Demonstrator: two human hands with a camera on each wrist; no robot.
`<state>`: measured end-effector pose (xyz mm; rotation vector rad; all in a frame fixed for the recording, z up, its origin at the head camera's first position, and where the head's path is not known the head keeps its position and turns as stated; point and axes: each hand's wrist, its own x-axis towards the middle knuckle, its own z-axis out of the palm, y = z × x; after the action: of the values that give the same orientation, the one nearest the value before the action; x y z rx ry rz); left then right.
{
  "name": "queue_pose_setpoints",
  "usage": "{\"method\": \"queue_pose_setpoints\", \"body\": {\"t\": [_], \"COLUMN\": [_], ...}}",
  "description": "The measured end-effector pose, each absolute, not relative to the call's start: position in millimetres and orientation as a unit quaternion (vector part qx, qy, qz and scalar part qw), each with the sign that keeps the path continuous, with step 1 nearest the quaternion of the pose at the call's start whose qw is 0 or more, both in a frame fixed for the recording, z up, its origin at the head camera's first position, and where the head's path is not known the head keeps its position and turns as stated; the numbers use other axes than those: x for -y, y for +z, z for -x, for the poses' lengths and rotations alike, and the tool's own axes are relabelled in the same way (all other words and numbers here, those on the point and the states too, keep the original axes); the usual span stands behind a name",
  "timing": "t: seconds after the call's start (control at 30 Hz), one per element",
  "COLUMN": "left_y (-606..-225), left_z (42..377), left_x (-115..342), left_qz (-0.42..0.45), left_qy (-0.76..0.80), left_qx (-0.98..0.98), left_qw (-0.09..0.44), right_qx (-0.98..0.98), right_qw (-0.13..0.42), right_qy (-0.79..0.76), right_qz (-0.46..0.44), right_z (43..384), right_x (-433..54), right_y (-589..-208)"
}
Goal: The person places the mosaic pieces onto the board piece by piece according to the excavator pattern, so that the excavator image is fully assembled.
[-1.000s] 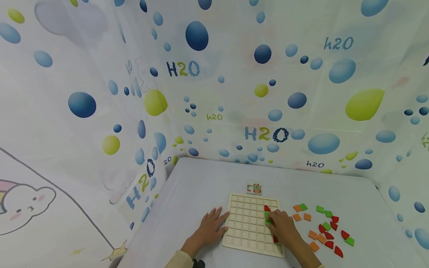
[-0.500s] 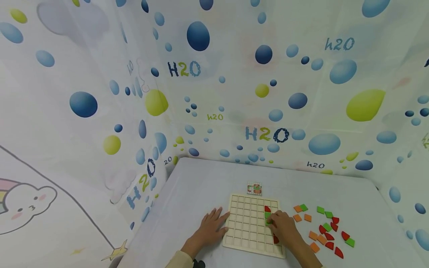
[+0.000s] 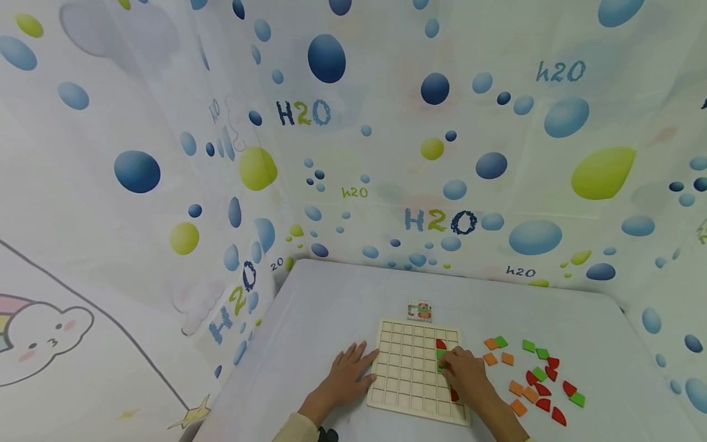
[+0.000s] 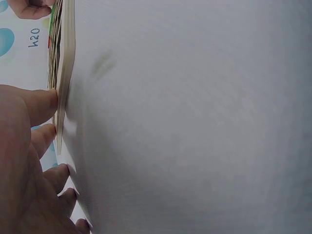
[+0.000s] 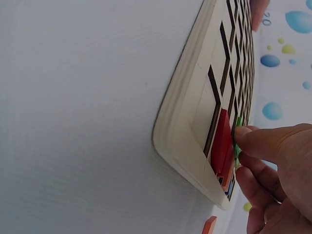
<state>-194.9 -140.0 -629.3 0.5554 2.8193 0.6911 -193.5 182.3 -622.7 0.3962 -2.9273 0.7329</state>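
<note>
A pale wooden grid board (image 3: 409,371) lies on the table. My left hand (image 3: 349,371) rests at its left side with fingers spread, thumb and a fingertip on the edge. Over the right part of the board, my right hand (image 3: 469,376) pinches a green tile (image 5: 239,122) between thumb and fingers, right at the grid cells. The fingers partly cover this tile. A red quarter-round tile (image 3: 440,344) sits in a cell just beyond the hand. Another red tile (image 5: 222,146) lies in a cell nearer the board's front corner, with an orange piece (image 5: 228,178) beside it.
Right of the board, several loose tiles are scattered: orange squares (image 3: 507,358), green squares (image 3: 528,345) and red quarter-rounds (image 3: 558,416). A small printed pattern card (image 3: 420,310) lies behind the board. A patterned curtain (image 3: 375,159) stands around the white table (image 3: 331,288).
Both hands stay nearly in place. The right fingers remain at the green tile, and the board and loose tiles have not moved.
</note>
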Motion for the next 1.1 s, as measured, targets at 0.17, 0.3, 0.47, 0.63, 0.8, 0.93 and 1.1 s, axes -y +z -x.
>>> {"method": "queue_pose_setpoints", "body": {"t": [0.17, 0.3, 0.47, 0.63, 0.8, 0.93, 1.1], "left_y": [-629, -629, -631, -631, -630, -629, -630], "left_z": [195, 196, 197, 197, 196, 196, 196], "left_x": [140, 140, 140, 140, 140, 140, 140], "left_qz": [-0.191, -0.192, -0.192, -0.191, -0.189, -0.189, -0.191], "left_qy": [0.238, 0.240, 0.233, 0.230, 0.234, 0.230, 0.232], "left_qx": [-0.948, -0.947, -0.949, -0.950, -0.949, -0.950, -0.949], "left_qw": [0.091, 0.092, 0.090, 0.090, 0.095, 0.092, 0.089], "right_qx": [0.961, 0.963, 0.964, 0.962, 0.958, 0.956, 0.965], "right_qw": [0.048, 0.040, 0.025, 0.028, 0.044, 0.046, 0.024], "right_qy": [0.238, 0.236, 0.241, 0.261, 0.283, 0.268, 0.224], "right_qz": [-0.131, -0.126, -0.114, -0.072, 0.035, 0.107, 0.130], "right_z": [193, 193, 193, 195, 199, 200, 199], "right_x": [-181, -181, -183, -195, -215, -229, -241], "right_y": [-623, -623, -618, -615, -615, -615, -616]}}
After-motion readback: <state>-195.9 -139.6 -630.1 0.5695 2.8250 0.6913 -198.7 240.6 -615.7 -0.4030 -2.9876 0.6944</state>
